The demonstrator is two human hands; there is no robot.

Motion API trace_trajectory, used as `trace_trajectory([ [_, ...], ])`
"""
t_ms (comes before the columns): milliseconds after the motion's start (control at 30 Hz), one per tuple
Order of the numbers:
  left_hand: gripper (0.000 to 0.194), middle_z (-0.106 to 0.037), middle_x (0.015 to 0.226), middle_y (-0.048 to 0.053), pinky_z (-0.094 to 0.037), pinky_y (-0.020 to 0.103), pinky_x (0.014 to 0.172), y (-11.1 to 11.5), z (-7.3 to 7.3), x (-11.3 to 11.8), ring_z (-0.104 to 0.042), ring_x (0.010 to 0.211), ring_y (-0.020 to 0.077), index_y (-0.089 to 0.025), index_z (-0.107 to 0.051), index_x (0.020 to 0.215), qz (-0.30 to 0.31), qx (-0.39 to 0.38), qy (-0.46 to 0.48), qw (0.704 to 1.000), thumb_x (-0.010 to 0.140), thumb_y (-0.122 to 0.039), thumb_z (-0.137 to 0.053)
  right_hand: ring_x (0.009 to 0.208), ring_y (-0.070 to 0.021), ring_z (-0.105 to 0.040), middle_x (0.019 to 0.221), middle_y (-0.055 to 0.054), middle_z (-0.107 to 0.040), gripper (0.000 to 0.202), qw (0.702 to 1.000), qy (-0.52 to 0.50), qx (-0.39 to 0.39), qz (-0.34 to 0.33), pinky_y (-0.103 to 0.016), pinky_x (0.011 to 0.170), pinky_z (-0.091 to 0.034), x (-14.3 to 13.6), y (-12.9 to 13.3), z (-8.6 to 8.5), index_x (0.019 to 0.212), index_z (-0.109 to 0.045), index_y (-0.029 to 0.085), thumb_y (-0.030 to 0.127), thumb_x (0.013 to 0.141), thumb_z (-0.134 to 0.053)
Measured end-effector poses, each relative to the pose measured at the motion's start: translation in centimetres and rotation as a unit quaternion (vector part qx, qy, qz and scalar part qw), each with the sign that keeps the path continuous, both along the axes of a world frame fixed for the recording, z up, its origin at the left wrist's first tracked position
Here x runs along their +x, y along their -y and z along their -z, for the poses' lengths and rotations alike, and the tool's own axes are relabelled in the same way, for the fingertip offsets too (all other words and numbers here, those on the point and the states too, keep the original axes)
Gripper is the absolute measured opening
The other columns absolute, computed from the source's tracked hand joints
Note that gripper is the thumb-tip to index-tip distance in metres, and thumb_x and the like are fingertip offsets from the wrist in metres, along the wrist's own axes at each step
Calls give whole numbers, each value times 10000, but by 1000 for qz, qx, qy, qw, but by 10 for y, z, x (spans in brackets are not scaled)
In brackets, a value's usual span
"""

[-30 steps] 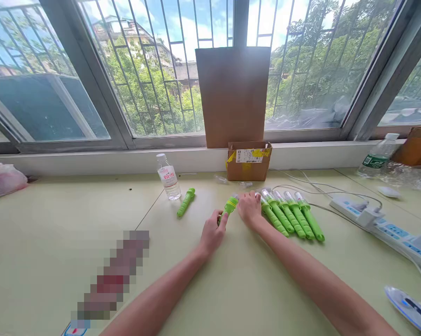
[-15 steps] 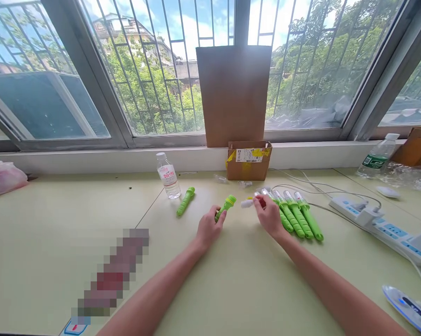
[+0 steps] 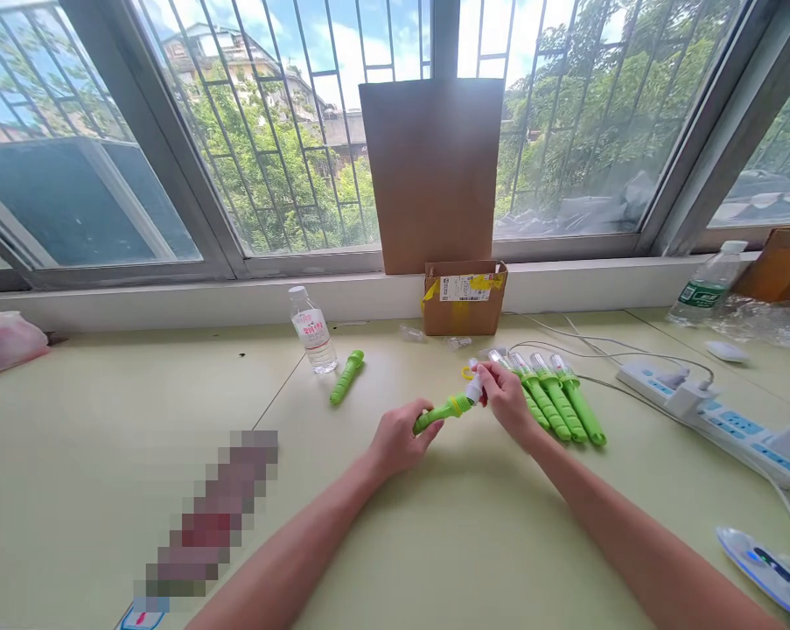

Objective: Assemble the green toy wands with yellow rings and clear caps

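Note:
My left hand is closed round a green plastic handle with a ribbed collar, tilted up to the right. My right hand pinches a small white cylindrical piece at the collar's end; whether it sits inside the opening I cannot tell. A yellow ring shows just beyond my right fingers. Right of that hand, several green handles with clear tips lie side by side, partly hidden by the hand. Another green handle lies alone to the left.
A water bottle stands behind the lone handle. A small cardboard box sits against the window ledge, with clear plastic bits before it. On the right are a power strip, cables, a second bottle and a white device.
My left hand has turned the green handle and moved it right. The white piece in my right hand now meets the handle's collar; before, they were apart.

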State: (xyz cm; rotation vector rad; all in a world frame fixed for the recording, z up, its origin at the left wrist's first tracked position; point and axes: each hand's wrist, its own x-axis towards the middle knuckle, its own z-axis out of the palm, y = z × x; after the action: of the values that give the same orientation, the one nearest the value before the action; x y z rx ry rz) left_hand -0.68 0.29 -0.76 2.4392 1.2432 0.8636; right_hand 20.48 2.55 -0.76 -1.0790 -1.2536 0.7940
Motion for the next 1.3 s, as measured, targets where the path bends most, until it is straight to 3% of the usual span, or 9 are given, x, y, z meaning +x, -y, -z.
trace_trajectory([
  [400, 232, -517, 603, -36, -311, 200, 503, -2, 6, -2, -389, 479, 85, -188, -555, 931, -17, 42, -11, 999, 864, -390, -464, 493, -127, -535, 589, 14, -566, 340, 999, -40, 4, -32, -256, 443, -476, 4, 2, 2, 869, -571, 177, 502, 778, -605],
  [800, 244, -542, 648, -31, -330, 207, 523, -2, 2, -3, -414, 495, 88, -203, -541, 964, -43, 0, 5, 999, 861, -404, -446, 578, -157, -605, 659, 10, -598, 331, 997, -42, -2, -62, -316, 538, -539, -9, 14, -4, 915, -552, 185, 477, 770, -614],
  [1000, 233, -604, 748, 7, -361, 226, 556, 0, 2, -1, -501, 575, 121, -204, -550, 1010, -13, -1, -12, 1000, 874, -349, -428, 640, -155, -611, 735, -10, -610, 358, 995, -35, -12, -94, -315, 581, -537, -11, 18, -7, 1029, -572, 170, 417, 776, -623],
  [1167, 242, -631, 835, 35, -373, 240, 577, 0, 5, -1, -544, 635, 140, -196, -535, 1055, 6, 11, -24, 1000, 897, -311, -392, 611, -144, -593, 711, -3, -601, 322, 992, -36, -13, -120, -301, 562, -520, -10, 21, -14, 937, -595, 172, 428, 751, -653],
  [1300, 234, -634, 890, 43, -382, 244, 606, -2, 9, -3, -559, 685, 147, -207, -524, 1075, 3, 25, -20, 999, 895, -307, -413, 527, -134, -563, 601, 7, -589, 334, 995, -2, -29, -99, -275, 517, -475, -9, 21, -16, 779, -588, 170, 487, 717, -675],
])
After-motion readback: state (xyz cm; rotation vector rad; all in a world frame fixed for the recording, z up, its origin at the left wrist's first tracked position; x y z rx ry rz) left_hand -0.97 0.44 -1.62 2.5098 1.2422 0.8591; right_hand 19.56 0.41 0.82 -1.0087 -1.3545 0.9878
